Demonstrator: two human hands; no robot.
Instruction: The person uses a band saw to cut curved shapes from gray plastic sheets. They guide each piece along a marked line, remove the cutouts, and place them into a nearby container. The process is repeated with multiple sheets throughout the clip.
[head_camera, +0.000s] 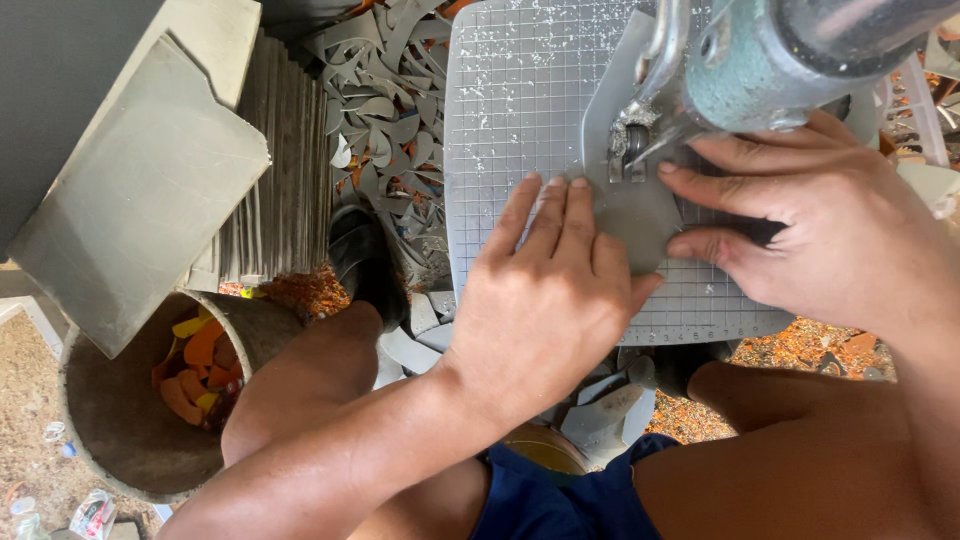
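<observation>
- Head view, pose: the left hand (545, 290) is laid flat, palm down, with its fingers stretched forward and pressed together onto a grey cut-out sheet piece (630, 225); the forearm runs back toward the lower left of the picture.
- The right hand (830, 235) is brought in from the right, its fingers spread; the index finger is laid along the top of the piece and the thumb is pressed at its lower right edge.
- Grip: neither hand is closed around anything; the piece is pinned flat against the gridded work plate (510, 120) by open fingers on both sides.
- Hidden or unclear: the lower part of the piece is covered by the left fingers, so its full outline cannot be made out. The sewing-machine head (770, 60) is cut off at the top edge, and the needle cannot be made out behind the presser foot (628, 150).
- Position: the piece lies between the two hands, just under the presser foot, with the left fingertips touching its left part and the right thumb touching its right.
- Surroundings: grey offcuts (385, 110) are heaped beyond the plate, and a round bin (120, 420) holding orange and yellow pieces stands at the lower left.
</observation>
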